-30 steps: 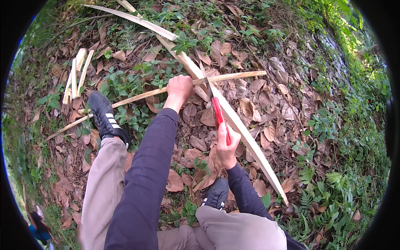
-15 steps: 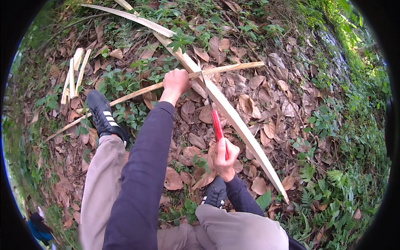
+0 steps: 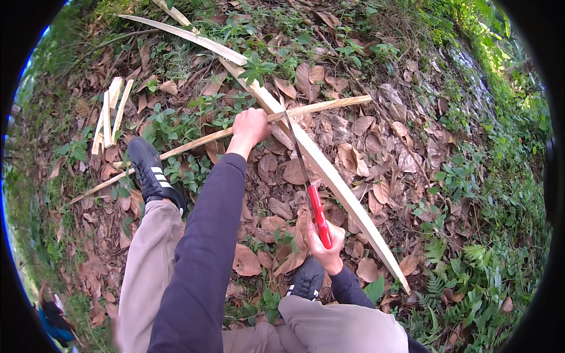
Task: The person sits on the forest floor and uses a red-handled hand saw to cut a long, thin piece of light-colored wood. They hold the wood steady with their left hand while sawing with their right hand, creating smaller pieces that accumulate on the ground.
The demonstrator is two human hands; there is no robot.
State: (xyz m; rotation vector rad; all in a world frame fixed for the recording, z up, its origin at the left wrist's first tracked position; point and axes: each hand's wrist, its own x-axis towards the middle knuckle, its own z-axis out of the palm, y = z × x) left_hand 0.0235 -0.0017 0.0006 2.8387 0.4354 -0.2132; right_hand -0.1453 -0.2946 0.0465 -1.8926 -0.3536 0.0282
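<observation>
My left hand (image 3: 251, 127) is closed around a thin wooden strip (image 3: 200, 140), pressing it down where it crosses a long, wider plank (image 3: 341, 180) on the ground. In my right hand (image 3: 327, 247) is the red handle of a hand saw (image 3: 301, 157), its narrow dark blade pointing away from me. The blade lies across the strip just right of my left fist, over the plank. The strip's right end (image 3: 359, 100) sticks out past the plank. My left shoe (image 3: 154, 170) stands at the strip's near-left part.
Several short cut wooden pieces (image 3: 107, 115) lie at the left. Another pale pointed board (image 3: 188, 37) lies at the far end of the plank. Dry brown leaves (image 3: 379, 141) and green plants cover the ground. A person (image 3: 56, 320) shows small at the lower left rim.
My right hand has drawn the saw back toward me, a little to the right. My left hand stays gripped on the strip, and the view has shifted slightly.
</observation>
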